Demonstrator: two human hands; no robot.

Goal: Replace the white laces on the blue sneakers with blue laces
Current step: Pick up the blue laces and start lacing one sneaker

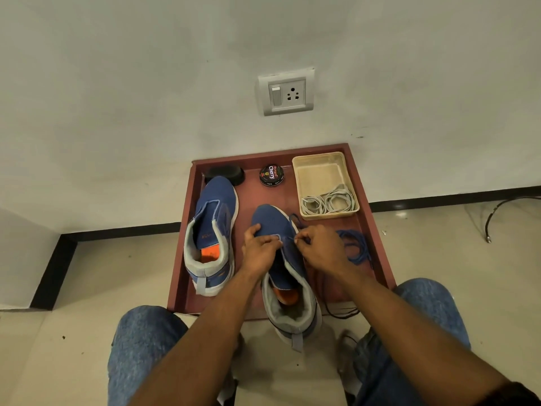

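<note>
Two blue sneakers stand in a dark red tray point(377, 218). The left sneaker point(212, 230) has no lace in it. My left hand point(259, 250) grips the right sneaker point(275, 227) at its eyelet area, thumb on the toe side. My right hand point(319, 247) pinches a blue lace point(295, 219) at the shoe's front eyelets. More blue lace point(355, 244) lies coiled on the tray to the right of that hand. White laces point(328, 202) lie coiled in a beige plastic box point(316, 168).
A round shoe polish tin point(271, 175) and a black brush point(224, 173) sit at the tray's back. The tray stands on the floor against a wall with a socket point(287, 93). My knees in jeans flank the tray's near edge. A dark cord point(342, 312) lies at the front.
</note>
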